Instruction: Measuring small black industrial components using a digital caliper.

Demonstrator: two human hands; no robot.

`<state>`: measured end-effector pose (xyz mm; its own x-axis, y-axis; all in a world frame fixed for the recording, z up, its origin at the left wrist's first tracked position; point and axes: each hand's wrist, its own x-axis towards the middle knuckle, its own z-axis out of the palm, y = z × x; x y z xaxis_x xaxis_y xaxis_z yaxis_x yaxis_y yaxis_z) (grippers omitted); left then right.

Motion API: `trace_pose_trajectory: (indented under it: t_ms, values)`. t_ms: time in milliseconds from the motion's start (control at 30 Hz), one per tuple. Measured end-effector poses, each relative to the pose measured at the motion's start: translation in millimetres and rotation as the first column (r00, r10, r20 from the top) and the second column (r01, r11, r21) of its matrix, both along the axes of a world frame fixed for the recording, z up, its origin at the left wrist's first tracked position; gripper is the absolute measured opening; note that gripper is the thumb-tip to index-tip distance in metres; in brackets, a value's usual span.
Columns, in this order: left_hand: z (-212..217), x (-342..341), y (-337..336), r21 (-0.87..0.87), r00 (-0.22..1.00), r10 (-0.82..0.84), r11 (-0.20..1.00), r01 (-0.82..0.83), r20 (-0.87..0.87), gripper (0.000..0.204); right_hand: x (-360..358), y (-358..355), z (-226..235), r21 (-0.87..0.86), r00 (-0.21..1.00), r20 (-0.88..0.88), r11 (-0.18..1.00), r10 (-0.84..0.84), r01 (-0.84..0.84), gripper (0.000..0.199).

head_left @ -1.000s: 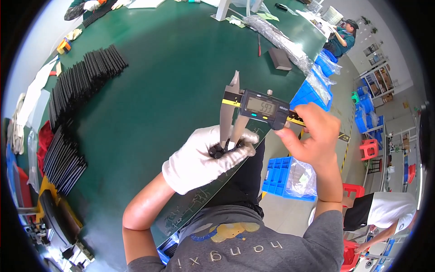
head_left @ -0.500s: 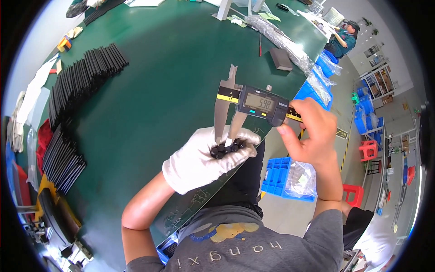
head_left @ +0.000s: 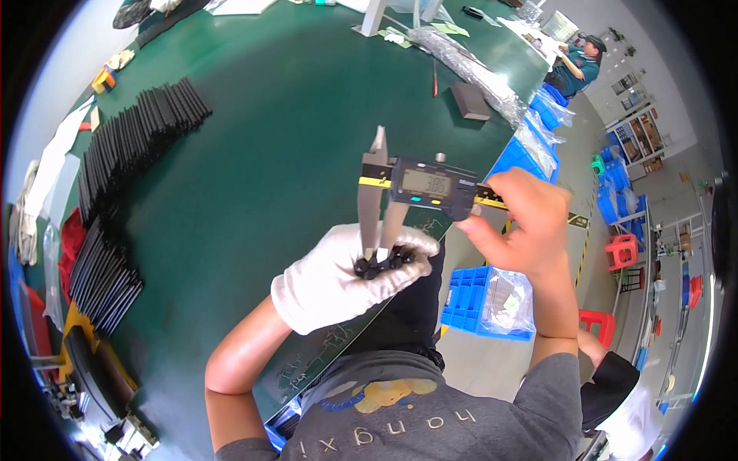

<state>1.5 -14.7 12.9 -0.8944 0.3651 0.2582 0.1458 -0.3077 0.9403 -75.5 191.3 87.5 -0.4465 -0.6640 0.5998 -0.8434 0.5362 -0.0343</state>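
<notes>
My left hand (head_left: 327, 283), in a white glove, is closed round a bundle of black rods (head_left: 377, 268) whose round ends face up. Bare-skinned, my right hand (head_left: 526, 223) grips a digital caliper (head_left: 430, 185) by its beam end, the thumb at the underside of its slider. The caliper's long jaws point down onto the rod ends, their tips among them. Whether the jaws touch a rod on both sides is too small to tell. The glove hides the rods' lower lengths.
On the green table (head_left: 269, 154), a long row of black rods (head_left: 138, 131) curves along the left. A dark block (head_left: 470, 101) and a plastic-wrapped bundle (head_left: 461, 65) lie toward the back right. Blue crates (head_left: 469, 300) stand beside the table. Another person (head_left: 576, 67) sits at the far right.
The caliper has shifted slightly left and down, and its jaws have drawn closer together. Both hands keep their holds.
</notes>
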Motion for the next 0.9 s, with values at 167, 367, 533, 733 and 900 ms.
trace_pose_trajectory:
  t_ms: [167,367,533,733,900]
  values:
    - [1.2,0.3,-2.3,-0.037,1.0,0.003,0.999,-0.002,0.027,0.023,3.4,-0.5,1.4,0.04,1.0,0.022,0.999,-0.007,0.006,0.034]
    - [3.1,1.1,4.4,-0.048,0.994,0.103,0.994,-0.102,0.019,0.022,14.7,-3.1,1.5,-0.047,0.997,0.081,0.999,-0.014,0.018,0.031]
    - [2.1,1.1,7.3,-0.021,0.977,0.212,0.977,-0.212,0.024,0.018,17.2,-6.0,3.6,-0.004,0.999,0.044,1.0,-0.031,0.031,0.031]
    - [1.1,-0.1,9.0,-0.037,0.964,0.266,0.963,-0.267,-0.017,0.017,19.7,-7.7,4.3,0.021,0.995,0.029,0.995,-0.095,0.095,0.032]
    - [2.4,-0.2,10.8,-0.055,0.965,0.259,0.964,-0.261,-0.046,0.017,20.1,-6.3,3.6,0.002,0.994,0.027,0.995,-0.104,0.104,0.033]
